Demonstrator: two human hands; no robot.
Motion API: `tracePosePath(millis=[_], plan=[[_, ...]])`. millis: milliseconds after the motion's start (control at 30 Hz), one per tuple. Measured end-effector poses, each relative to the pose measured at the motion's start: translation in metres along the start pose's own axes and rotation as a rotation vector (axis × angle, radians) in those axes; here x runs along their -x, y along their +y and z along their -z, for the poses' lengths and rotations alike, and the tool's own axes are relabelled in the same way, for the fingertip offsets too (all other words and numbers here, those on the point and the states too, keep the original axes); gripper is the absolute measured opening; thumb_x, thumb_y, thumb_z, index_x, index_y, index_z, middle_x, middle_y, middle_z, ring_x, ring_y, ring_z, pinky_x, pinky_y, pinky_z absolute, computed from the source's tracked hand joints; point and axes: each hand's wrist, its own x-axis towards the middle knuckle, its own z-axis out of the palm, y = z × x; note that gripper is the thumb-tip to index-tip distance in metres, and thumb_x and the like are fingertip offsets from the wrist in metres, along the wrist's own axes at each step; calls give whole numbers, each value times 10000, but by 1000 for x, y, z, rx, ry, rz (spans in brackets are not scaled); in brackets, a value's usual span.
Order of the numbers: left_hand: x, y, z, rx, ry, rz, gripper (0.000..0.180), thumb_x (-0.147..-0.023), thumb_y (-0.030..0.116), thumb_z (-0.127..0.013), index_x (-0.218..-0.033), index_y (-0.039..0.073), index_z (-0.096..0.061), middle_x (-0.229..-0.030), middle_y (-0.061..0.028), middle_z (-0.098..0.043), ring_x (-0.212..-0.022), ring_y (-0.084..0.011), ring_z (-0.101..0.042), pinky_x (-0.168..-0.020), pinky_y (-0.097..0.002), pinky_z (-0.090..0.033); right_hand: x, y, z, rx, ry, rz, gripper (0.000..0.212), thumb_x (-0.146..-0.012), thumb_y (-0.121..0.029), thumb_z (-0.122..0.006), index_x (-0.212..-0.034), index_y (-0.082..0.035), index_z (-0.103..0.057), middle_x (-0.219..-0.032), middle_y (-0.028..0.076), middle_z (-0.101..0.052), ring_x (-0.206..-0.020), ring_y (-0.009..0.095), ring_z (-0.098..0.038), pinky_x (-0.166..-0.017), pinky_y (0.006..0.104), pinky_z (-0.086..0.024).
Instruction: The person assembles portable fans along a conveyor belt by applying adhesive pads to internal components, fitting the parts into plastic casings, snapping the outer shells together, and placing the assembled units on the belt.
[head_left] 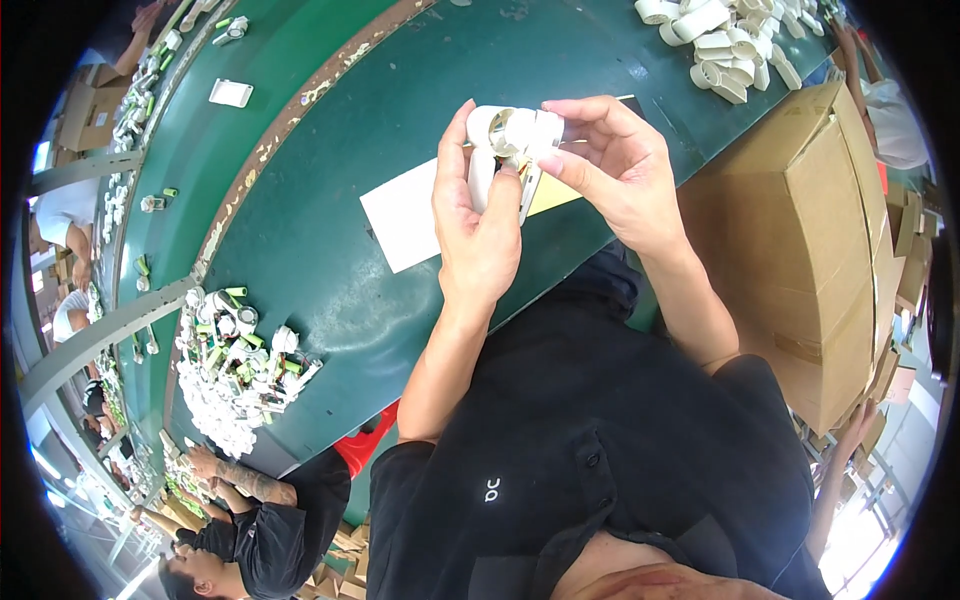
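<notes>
Above the green table, both hands are on a white plastic housing (481,182) with a round, hollow head and a narrow handle. My left hand (472,235) wraps round the handle, its thumb pressed near the inner opening. With thumb and fingers, my right hand (625,180) pinches a white cylindrical part (533,130) at the head. Whether this part is joined to the housing I cannot tell. Small wires or inner parts show between the two, partly hidden by my left thumb. Beneath the hands lie a white sheet (400,215) and a yellow sheet (556,192).
White assemblies with green cylinders form a pile (235,365) at left. Empty white shells (725,45) are heaped at far right, near a large cardboard box (780,250). A green conveyor (270,95) runs beyond the table's raised edge. Another person (280,530) works at lower left.
</notes>
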Motion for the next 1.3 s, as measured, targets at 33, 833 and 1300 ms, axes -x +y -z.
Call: tracePosePath(millis=[33,833,1300], plan=[[0,1,0,0,-1,-2,606,-964,2,-542,-1547,-45,-382,-1323,-144,-599,-1180,-193,-587,-989,-327,-496,-1,-1,0,13,4,-3,375,-893,22,-779,-1247,25,-656,-1154,97,-678,-1039,176,-698,-923,326,-596],[3,-3,12,311,-141,83,695,-1017,42,-583,-1643,108,-286,-1362,-101,-636,-1184,-179,-645,-1009,-355,-547,-10,-8,8,131,-63,-78,348,-910,-115,-798,-1195,48,-682,-1087,113,-734,-1015,177,-719,-944,333,-581],[10,-13,5,161,-95,-127,731,-1053,58,-531,-1672,80,-142,-1465,-120,-544,-1317,-197,-557,-1119,-364,-437,-12,-24,4,186,-81,-136,340,-938,-18,-731,-1262,56,-663,-1105,104,-719,-1027,169,-705,-945,335,-579]])
